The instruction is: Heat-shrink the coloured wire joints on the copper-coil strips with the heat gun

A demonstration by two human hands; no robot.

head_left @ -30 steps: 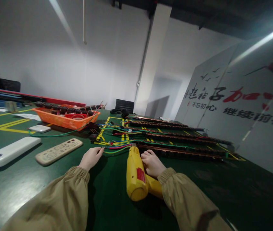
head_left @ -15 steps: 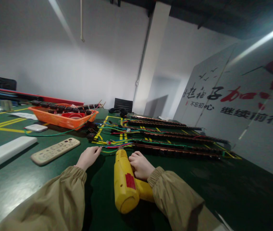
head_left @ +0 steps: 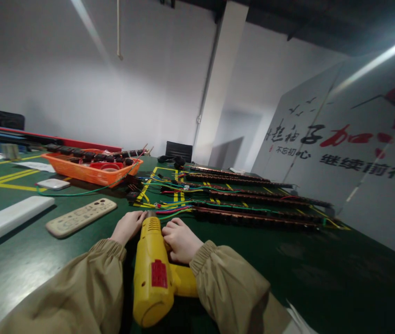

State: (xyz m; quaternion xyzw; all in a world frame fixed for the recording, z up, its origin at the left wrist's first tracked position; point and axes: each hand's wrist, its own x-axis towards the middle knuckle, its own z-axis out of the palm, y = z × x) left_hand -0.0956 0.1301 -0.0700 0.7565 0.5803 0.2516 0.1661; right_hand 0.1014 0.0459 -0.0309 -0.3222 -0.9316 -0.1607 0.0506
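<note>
A yellow heat gun [head_left: 152, 273] with a red label lies in front of me, its metal nozzle pointing away toward the coloured wires [head_left: 175, 211]. My right hand [head_left: 182, 241] is closed against the gun's right side, near the front of its body; the fingertips are partly hidden. My left hand [head_left: 128, 227] is pinched at the near ends of the wires, just left of the nozzle, which hides part of them. Those wires run right to a long dark strip [head_left: 253, 219] on the green table [head_left: 288, 278].
An orange basket [head_left: 89, 174] of dark parts stands at the back left. Nearer are a beige remote [head_left: 81, 218], a white power bank [head_left: 13, 217] and a small white box [head_left: 53, 184]. Several more strips lie behind the wires.
My right hand and the heat gun have moved left, bringing the nozzle beside my left hand and over the wire ends. My left hand has hardly moved.
</note>
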